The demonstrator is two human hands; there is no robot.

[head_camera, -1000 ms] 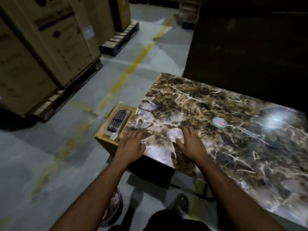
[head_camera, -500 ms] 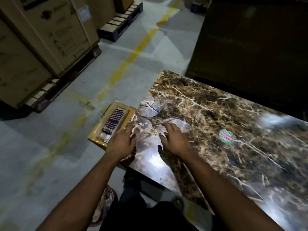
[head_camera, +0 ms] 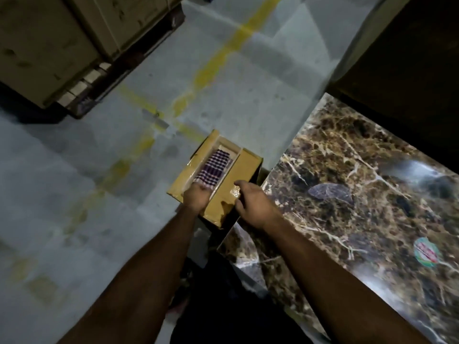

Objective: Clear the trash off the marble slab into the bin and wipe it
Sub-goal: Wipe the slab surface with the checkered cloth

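Observation:
The brown veined marble slab (head_camera: 360, 194) fills the right side, with a round red-and-green sticker (head_camera: 426, 252) on it. Beside its left corner an open cardboard box (head_camera: 244, 167) stands on the floor, and a folded checked cloth (head_camera: 214, 167) lies inside. My left hand (head_camera: 196, 198) reaches into the box, its fingers curled down onto the cloth's near end. My right hand (head_camera: 253, 202) hovers over the box's right flap at the slab's corner, its fingers loosely spread and holding nothing. The picture is blurred by motion.
Large cartons on pallets (head_camera: 49, 45) stand at the upper left. Worn yellow lines (head_camera: 223, 55) cross the grey concrete floor. A big dark object (head_camera: 409, 58) rises behind the slab at the upper right.
Both hands have left the slab's surface and moved left to the box. My left hand has come down on the cloth. The view has swung left and downward.

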